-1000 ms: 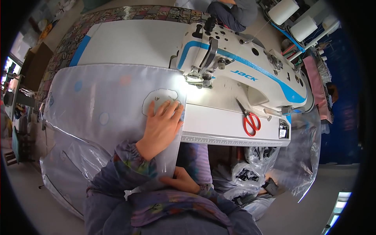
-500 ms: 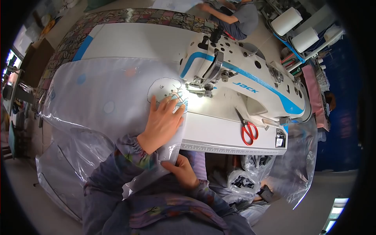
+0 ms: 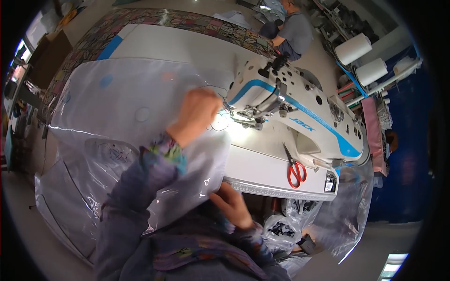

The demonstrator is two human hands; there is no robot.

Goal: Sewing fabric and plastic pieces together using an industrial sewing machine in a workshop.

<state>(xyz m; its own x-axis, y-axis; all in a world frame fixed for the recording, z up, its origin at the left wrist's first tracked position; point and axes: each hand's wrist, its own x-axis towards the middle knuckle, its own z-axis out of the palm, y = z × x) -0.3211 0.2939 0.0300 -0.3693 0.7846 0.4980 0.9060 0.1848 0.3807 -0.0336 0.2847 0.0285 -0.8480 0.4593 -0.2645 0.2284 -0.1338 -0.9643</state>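
Observation:
A translucent plastic sheet (image 3: pixel 126 86) with pale dots and line-drawn cartoon figures lies over the left of the sewing machine's table and hangs down toward me. Its right edge lies by the lit needle area of the white and blue sewing machine (image 3: pixel 300 117). My left hand (image 3: pixel 199 112) is above the sheet just left of the needle, slightly blurred, its fingers curled in and their tips hidden. Lower down, my right hand (image 3: pixel 233 203) pinches the sheet's near right edge between thumb and fingers, beside the table's front edge.
Red-handled scissors (image 3: pixel 296 174) lie on the machine bed, behind a ruler strip (image 3: pixel 276 191) along the front edge. White thread cones (image 3: pixel 354 49) stand at the far right. Plastic bags of dark scraps (image 3: pixel 281 229) hang below the table. Another person (image 3: pixel 297 30) sits beyond.
My left hand has lifted from lying flat on the sheet, and its fingers have curled. The right hand keeps its grip at the edge. The view has shifted slightly.

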